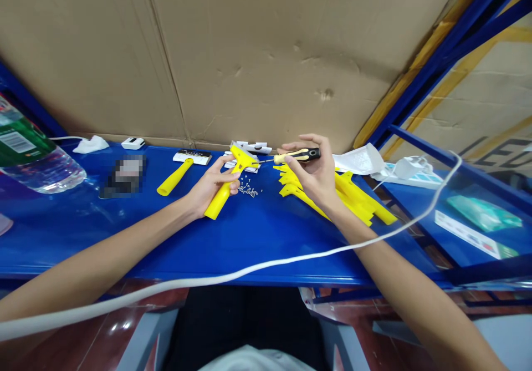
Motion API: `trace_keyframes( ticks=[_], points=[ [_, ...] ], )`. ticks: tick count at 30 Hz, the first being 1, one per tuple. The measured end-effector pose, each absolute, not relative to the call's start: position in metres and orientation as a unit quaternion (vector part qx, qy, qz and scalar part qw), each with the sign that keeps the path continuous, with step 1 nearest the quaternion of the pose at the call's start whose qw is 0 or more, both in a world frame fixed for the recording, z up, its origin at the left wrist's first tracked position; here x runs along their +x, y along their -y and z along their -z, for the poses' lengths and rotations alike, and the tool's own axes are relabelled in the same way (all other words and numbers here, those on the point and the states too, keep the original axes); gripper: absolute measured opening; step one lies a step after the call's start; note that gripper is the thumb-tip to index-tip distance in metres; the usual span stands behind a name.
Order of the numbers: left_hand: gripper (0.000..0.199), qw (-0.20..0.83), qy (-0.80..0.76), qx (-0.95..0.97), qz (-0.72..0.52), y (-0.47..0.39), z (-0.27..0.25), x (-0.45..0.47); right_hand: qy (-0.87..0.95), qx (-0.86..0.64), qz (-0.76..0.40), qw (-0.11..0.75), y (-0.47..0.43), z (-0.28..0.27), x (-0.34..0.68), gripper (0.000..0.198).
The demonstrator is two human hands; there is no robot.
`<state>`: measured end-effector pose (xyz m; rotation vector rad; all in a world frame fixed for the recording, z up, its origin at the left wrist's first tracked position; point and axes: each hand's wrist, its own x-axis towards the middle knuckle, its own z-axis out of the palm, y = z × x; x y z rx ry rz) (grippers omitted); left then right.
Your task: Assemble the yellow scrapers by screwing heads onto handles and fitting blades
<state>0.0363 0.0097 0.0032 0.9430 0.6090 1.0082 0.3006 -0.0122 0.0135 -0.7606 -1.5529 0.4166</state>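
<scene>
We see the left hand [216, 181] with thumb and fingers closed round the neck of a yellow tool [241, 159], near the middle of the blue surface [249, 249]; the tool's wide head points to the far edge, its handle slants toward the near edge; the right hand [318, 174] grips a screwdriver [291, 156] by its pale and black handle, thumb along it, other fingers partly raised; the shaft points left to the tool's head, though whether the tip touches we cannot tell. Small screws [249, 190] lie scattered on the surface just beside the tool; yellow pieces [368, 200] are heaped toward the right edge, partly hidden by the right hand; a lone handle [177, 178] lies toward the left edge, by a flat card [203, 158] near the far edge. We judge the step in hand to be screwdriver work at the head, its exact stage unclear; as we read it, the next move calls for a steady left hold, the tip squarely seated and a turn of the right fingers.
</scene>
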Motion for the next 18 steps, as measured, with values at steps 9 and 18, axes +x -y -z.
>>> trace_keyframes(
  ticks=[9,18],
  points=[
    [0.062,0.726,-0.281,0.432,-0.455,-0.0099,-0.0015,0.0365,0.669,-0.31,-0.195,0.647,0.0111,-0.0122,0.2999,0.048],
    [0.061,0.725,-0.278,0.434,-0.456,-0.0113,0.0005,0.0357,0.677,-0.339,-0.146,0.637,0.0151,-0.0157,0.3014,0.035]
  ],
)
